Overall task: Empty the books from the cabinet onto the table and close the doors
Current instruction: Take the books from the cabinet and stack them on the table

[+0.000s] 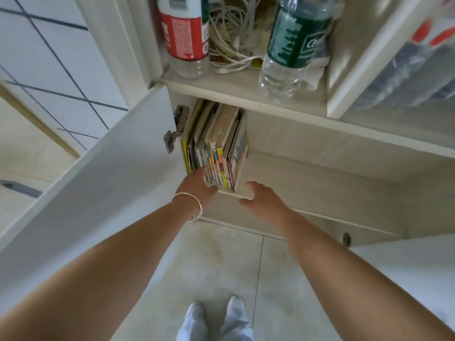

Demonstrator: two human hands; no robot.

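Note:
A row of thin books stands upright at the left end of the lower cabinet shelf, spines facing out. My left hand, with a white bracelet on the wrist, touches the lower spines on the left side of the row; whether its fingers curl round a book is hidden. My right hand hovers just right of the row at the shelf's front edge, fingers relaxed and holding nothing. The left cabinet door stands wide open. The right cabinet door shows at the lower right, also open.
On the shelf above stand a red-labelled bottle, a green-labelled bottle and a tangle of white cables. The shelf right of the books is bare. Below me lie a pale tiled floor and my feet.

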